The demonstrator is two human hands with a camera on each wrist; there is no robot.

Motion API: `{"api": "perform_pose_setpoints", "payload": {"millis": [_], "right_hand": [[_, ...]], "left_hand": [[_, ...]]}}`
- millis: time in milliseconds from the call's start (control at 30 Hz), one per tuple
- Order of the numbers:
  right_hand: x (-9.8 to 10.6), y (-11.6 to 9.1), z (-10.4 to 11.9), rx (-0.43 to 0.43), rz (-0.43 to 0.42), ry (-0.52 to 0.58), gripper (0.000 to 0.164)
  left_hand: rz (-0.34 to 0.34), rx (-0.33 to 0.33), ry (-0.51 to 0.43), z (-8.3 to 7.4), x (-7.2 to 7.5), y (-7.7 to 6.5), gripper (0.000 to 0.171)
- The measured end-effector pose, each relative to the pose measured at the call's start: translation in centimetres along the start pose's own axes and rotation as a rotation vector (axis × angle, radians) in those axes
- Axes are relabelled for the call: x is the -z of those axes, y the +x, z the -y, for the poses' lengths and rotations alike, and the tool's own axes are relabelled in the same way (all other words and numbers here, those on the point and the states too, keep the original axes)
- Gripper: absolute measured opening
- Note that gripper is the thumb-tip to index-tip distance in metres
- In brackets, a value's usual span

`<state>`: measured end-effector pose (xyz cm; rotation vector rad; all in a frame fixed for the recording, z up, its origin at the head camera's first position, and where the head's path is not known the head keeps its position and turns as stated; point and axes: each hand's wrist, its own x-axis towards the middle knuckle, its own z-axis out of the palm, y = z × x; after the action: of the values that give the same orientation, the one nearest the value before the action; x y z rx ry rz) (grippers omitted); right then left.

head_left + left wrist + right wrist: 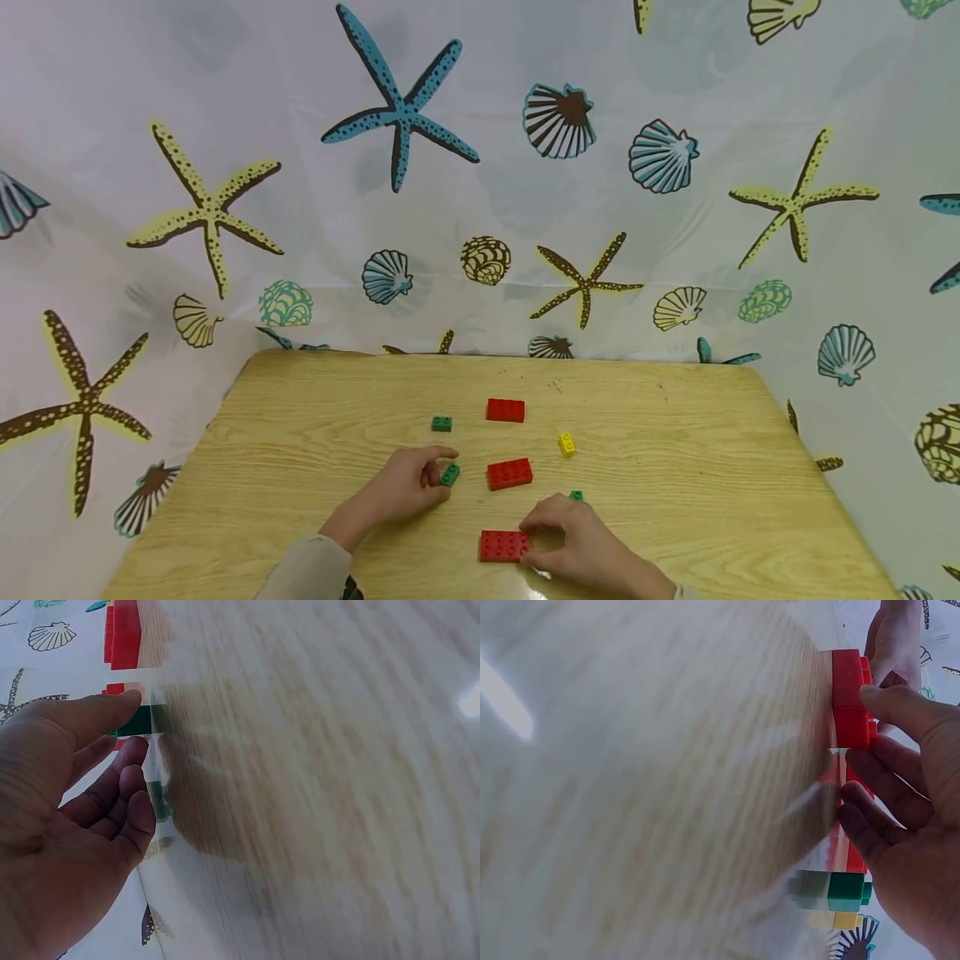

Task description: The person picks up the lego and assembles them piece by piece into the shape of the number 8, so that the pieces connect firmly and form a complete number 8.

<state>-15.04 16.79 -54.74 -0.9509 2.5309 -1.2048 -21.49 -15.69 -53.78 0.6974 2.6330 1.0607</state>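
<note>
Near the left of the brick group, my left hand [408, 483] has its thumb and index finger around a small green brick [450, 474], a slight gap showing at the index fingertip. In the left wrist view that green brick [136, 720] sits between the thumb and index tips, the other fingers loosely bent. My right hand [573, 542] pinches the right end of the nearest red brick [502, 547], thumb on its near side and index finger on its far side. The right wrist view shows this red brick [849, 697] low against the table.
Two more red bricks, a middle one [510, 473] and a far one [506, 410], lie beyond. A green brick [442, 423] is at far left, a yellow brick [567, 445] at right. Another green brick [576, 496] is partly hidden behind my right hand. A patterned curtain [480, 208] surrounds the wooden table [675, 417].
</note>
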Motion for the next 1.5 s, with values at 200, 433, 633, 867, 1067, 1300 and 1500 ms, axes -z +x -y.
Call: {"api": "perform_pose_setpoints", "payload": {"millis": [200, 433, 633, 867, 1067, 1300, 1500], "right_hand": [[0.0, 0.5, -0.1, 0.010, -0.014, -0.033, 0.024], [0.0, 1.0, -0.2, -0.014, -0.014, -0.056, 0.025], [-0.1, 1.2, -0.3, -0.013, -0.016, -0.062, 0.025], [0.1, 1.5, -0.2, -0.014, -0.016, -0.062, 0.025], [0.1, 1.6, -0.3, -0.013, -0.011, -0.061, 0.025], [0.1, 1.6, -0.4, -0.018, -0.016, -0.067, 0.026], [0.0, 1.6, -0.3, -0.034, -0.010, -0.059, 0.027]], "left_hand": [[-0.004, 0.000, 0.010, 0.0, 0.0, 0.2, 0.048], [0.001, 0.014, 0.012, 0.2, -0.1, 0.2, 0.042], [-0.014, 0.027, 0.020, 0.0, -0.2, 0.1, 0.039], [-0.036, 0.047, 0.016, -0.6, -0.1, -0.3, 0.038], [-0.044, 0.047, -0.006, -1.0, -0.3, -0.7, 0.037], [-0.070, 0.013, -0.013, -1.6, -0.3, -1.3, 0.036], [-0.082, 0.003, -0.023, -1.9, -0.5, -1.7, 0.035]]}}
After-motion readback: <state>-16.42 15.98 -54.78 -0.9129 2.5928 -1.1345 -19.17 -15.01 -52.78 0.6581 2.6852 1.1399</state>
